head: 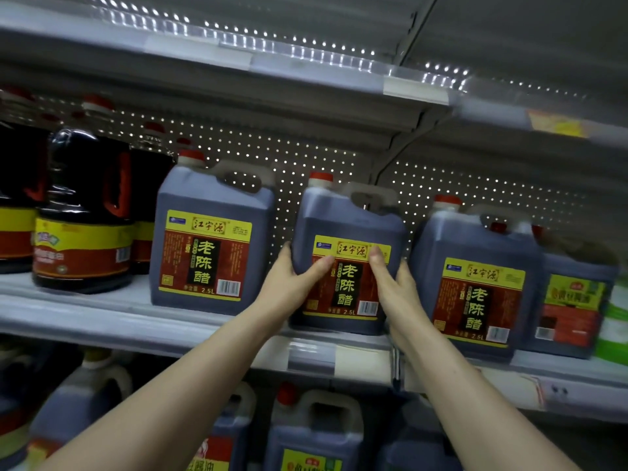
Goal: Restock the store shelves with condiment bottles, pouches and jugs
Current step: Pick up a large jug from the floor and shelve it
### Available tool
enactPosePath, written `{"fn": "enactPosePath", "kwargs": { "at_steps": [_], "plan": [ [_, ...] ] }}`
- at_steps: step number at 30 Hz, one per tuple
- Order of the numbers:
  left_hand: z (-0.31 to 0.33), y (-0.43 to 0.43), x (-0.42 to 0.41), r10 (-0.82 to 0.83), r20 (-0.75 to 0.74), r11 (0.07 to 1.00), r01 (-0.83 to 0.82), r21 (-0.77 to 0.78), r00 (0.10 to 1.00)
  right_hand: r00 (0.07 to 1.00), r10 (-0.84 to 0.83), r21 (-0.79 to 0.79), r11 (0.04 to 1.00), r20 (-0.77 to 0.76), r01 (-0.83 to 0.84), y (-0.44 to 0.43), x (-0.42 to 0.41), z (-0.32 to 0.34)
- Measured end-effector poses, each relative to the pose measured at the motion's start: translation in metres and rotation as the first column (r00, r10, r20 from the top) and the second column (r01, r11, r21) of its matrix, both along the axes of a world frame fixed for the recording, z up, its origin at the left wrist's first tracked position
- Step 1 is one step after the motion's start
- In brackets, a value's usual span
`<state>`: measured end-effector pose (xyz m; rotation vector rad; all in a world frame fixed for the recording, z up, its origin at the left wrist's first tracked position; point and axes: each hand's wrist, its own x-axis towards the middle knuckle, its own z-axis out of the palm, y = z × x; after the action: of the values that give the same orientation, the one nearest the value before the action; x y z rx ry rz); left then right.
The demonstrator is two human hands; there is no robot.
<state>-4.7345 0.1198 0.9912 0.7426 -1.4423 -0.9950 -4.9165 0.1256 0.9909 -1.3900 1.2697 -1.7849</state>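
On the middle shelf [102,321], between two matching jugs [210,239], you are seating a vinegar jug [346,226]; left hand [299,277] and right hand [396,287] are clasping its sides. Next, likely: sliding it back, label forward.

We see a dark bluish plastic jug [350,222] of brown vinegar, with a red cap, a moulded top handle and a yellow-and-red label. It stands upright between the fingers of our left hand [299,278] and right hand [396,287]. Both thumbs lie on its label, the other fingers along its sides.
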Motion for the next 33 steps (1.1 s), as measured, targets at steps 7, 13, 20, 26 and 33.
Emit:
{"fn": "enactPosePath", "kwargs": {
  "at_steps": [7, 13, 20, 26, 33],
  "plan": [
    [0.0, -0.001, 0.002, 0.031, 0.097, 1.0, -0.031, -0.001, 0.995, 0.998, 0.058, 0.02, 0.998, 0.016, -0.058, 0.0, -0.003, 0.006],
    [-0.004, -0.002, 0.002, 0.028, 0.084, 0.999, -0.026, -0.024, 0.996, 0.999, 0.052, -0.015, 0.999, 0.012, -0.052, -0.001, 0.002, 0.008],
    [0.002, 0.01, 0.007, -0.007, 0.019, 0.991, 0.009, -0.136, 1.0, 0.999, -0.012, -0.192, 0.981, -0.033, 0.005, 0.018, 0.01, 0.019],
    [0.019, 0.036, 0.017, -0.032, 0.007, 0.97, 0.033, -0.24, 0.999, 0.993, -0.018, -0.256, 0.967, -0.12, -0.013, 0.053, 0.014, 0.048],
    [0.018, 0.056, 0.063, 0.033, -0.008, 0.976, -0.034, -0.216, 0.999, 0.985, 0.151, -0.216, 0.962, -0.078, -0.164, 0.077, 0.059, 0.051]
  ]
}}
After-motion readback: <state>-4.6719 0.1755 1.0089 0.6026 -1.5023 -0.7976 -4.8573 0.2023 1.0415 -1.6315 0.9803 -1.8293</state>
